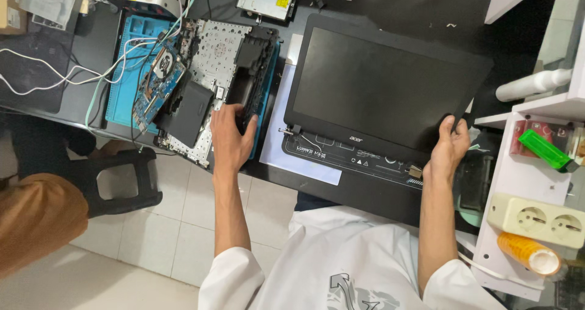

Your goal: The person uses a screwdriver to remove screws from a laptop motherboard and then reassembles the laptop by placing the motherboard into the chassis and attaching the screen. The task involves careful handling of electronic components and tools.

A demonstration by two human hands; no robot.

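- Head view: a person in a white shirt sits at a black desk (378, 191), seen from above, both forearms stretched out to a laptop taken apart in two pieces.
- The right hand (450, 147) pinches the lower right corner of the detached screen panel (381, 88), thumb on the bezel and fingers curled behind the edge.
- The screen lies dark side up across the middle of the desk; its long axis runs left to right, dipping slightly toward the right, with the hinge edge nearest the person and the top edge pointing away.
- The left hand (230, 138) rests flat, fingers loosely spread, on the near end of the opened laptop base (213, 84), fingertips touching a black part by its edge.
- The base sits on a blue mat (125, 72) to the left of the screen, its long axis running away from the person and tilted a little; a circuit board (157, 81) and a black cover (187, 110) lie on it.
- White cables (61, 78) trail from the base across the desk's left side.
- A white sheet (292, 158) lies under the screen's left corner.
- A white shelf (524, 182) at the right carries a green lighter (544, 150), a cream power strip (539, 220) and an orange tape roll (529, 253).
- A black stool (122, 182) stands on the tiled floor at the left, beside a second person's brown sleeve (36, 218).
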